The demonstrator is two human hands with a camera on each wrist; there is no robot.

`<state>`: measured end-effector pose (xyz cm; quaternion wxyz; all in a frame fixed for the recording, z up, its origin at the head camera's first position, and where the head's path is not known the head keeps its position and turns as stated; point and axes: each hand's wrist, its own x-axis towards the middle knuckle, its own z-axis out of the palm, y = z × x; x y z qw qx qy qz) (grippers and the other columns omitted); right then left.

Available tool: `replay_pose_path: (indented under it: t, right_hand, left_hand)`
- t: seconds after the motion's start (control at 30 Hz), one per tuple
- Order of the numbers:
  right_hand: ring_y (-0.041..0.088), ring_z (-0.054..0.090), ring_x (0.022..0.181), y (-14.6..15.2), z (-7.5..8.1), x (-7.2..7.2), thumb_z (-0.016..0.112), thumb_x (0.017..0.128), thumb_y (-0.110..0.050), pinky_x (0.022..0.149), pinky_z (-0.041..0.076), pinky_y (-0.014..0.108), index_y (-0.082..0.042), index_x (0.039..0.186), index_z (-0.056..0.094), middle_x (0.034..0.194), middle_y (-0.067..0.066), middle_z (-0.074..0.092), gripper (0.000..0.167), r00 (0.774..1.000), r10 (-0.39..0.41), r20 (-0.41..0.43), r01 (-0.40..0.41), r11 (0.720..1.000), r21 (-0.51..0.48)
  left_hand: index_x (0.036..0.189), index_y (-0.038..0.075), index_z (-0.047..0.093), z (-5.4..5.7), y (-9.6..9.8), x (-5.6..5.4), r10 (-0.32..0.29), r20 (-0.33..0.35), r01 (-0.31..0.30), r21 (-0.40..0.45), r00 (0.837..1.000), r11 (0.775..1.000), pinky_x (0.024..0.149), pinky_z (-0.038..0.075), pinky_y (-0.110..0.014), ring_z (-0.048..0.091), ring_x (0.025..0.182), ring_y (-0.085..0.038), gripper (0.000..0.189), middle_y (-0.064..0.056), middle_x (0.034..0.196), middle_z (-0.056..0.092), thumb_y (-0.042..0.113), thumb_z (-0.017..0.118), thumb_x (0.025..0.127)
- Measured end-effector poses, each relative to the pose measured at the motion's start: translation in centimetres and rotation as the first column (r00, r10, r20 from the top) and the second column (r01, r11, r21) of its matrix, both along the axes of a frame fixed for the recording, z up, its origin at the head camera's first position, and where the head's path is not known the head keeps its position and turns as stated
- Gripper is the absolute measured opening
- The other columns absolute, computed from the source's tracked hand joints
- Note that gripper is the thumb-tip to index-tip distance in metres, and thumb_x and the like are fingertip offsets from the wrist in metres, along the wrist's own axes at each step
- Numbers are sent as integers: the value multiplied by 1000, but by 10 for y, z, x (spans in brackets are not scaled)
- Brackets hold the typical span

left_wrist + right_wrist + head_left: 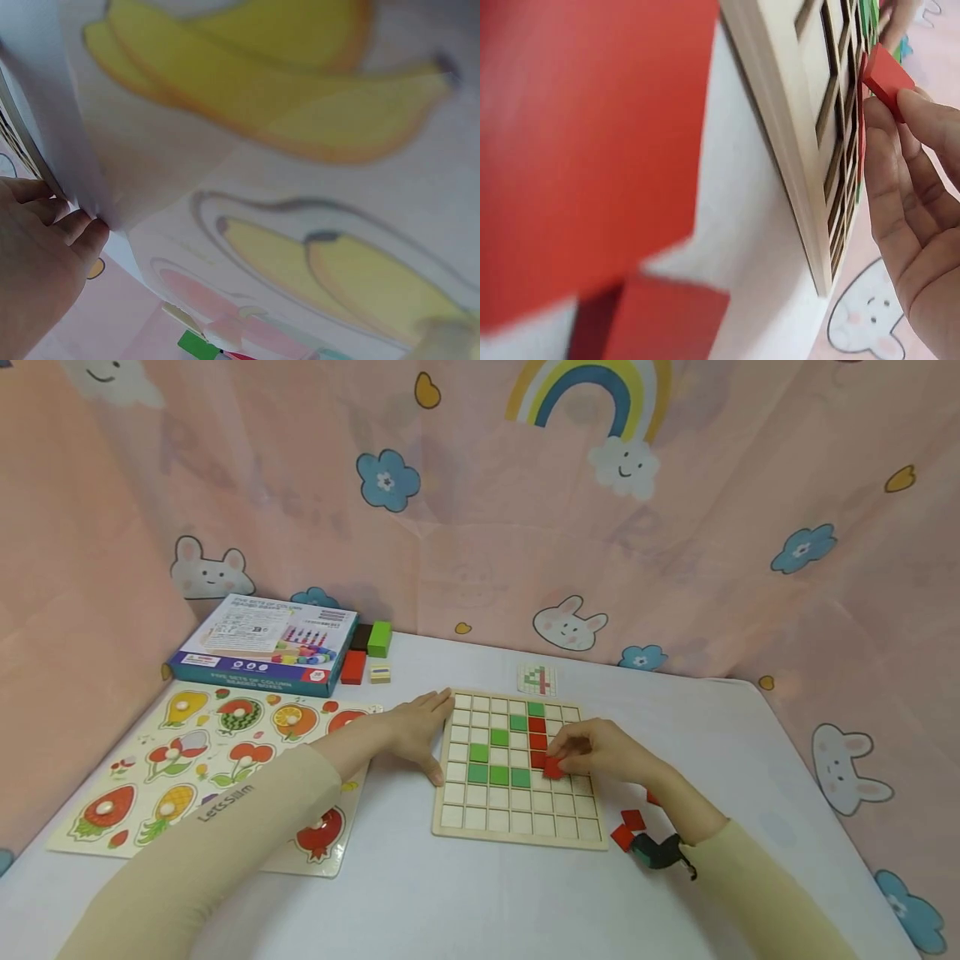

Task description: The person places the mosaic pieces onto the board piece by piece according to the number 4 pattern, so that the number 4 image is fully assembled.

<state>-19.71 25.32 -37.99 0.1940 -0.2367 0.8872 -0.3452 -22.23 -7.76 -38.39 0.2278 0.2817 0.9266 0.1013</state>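
A square wooden grid board (495,820) lies on the white table, with several green tiles (498,775) and a column of red tiles (537,742) set in its cells. My right hand (611,752) pinches a red square tile (889,79) between thumb and fingers, over the board just below the red column. My left hand (415,727) rests along the board's left edge, fingers straight and thumb spread, touching the rim. Behind the board lies a small pattern card (537,680) printed with a green and red figure.
Loose red tiles (633,820) lie right of the board, near a dark wrist strap (658,852). A fruit puzzle board (213,781) is on the left, partly under the left forearm. Behind it stand a toy box (262,643) and coloured blocks (379,640). A pink curtain (465,527) backs the table.
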Motion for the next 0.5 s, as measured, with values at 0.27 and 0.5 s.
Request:
replay_pose_path:
  t: [0.27, 0.5]
  right_hand:
    - [14, 63, 81, -14, -1, 6, 75, 86, -14, 73, 53, 21, -15, 94, 75, 91, -1, 73, 9, 1000, 9, -6, -9, 999, 39]
    - [13, 61, 76, -19, -4, 7, 77, 85, -15, 68, 53, 21, -17, 89, 75, 82, -3, 70, 4, 1000, 16, -26, -14, 997, 78]
  left_hand:
    - [159, 2, 7, 0, 1, 1, 3, 0, -3, -13, 1000, 1000, 125, 19, -55, 3, 157, -37, 133, -16, 169, 0, 59, 83, 67]
    - [159, 2, 6, 1, 0, 1, 6, -3, -6, -11, 1000, 1000, 125, 19, -55, 4, 157, -38, 133, -16, 168, 0, 59, 84, 67]
